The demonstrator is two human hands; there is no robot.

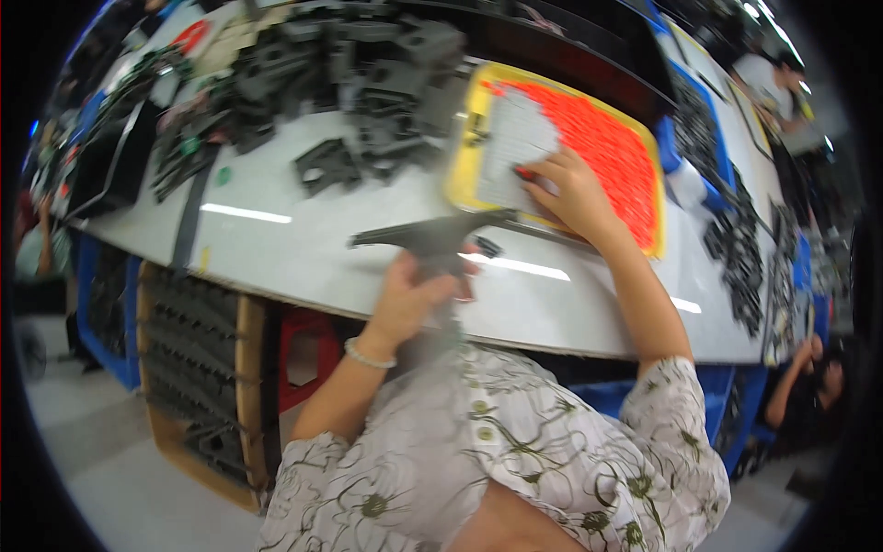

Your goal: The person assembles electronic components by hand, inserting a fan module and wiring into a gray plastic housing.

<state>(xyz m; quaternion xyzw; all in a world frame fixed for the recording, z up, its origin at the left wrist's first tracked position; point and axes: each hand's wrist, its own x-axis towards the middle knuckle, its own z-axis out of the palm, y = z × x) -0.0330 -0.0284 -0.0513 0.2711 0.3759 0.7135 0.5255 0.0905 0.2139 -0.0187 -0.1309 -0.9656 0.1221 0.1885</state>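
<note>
My left hand (409, 299) is closed around a dark grey moulded plastic part (428, 237) with two arms spreading out at its top. This part is held above the white table's front edge and is somewhat blurred. My right hand (575, 193) reaches over a yellow-rimmed tray (464, 161), its thumb and fingertips pinched on a small red piece (524, 173). Many small red pieces (612, 147) cover the tray's right side, while its grey bottom shows at the left. Beside my left hand a small dark piece (488, 247) lies on the table.
Dark grey plastic parts (386, 101) are heaped at the back of the white table (267, 244). One similar part (328, 167) lies apart in front. Below left stands a rack (198, 354) of grey parts beside a red stool (308, 354). Other people are visible at the right.
</note>
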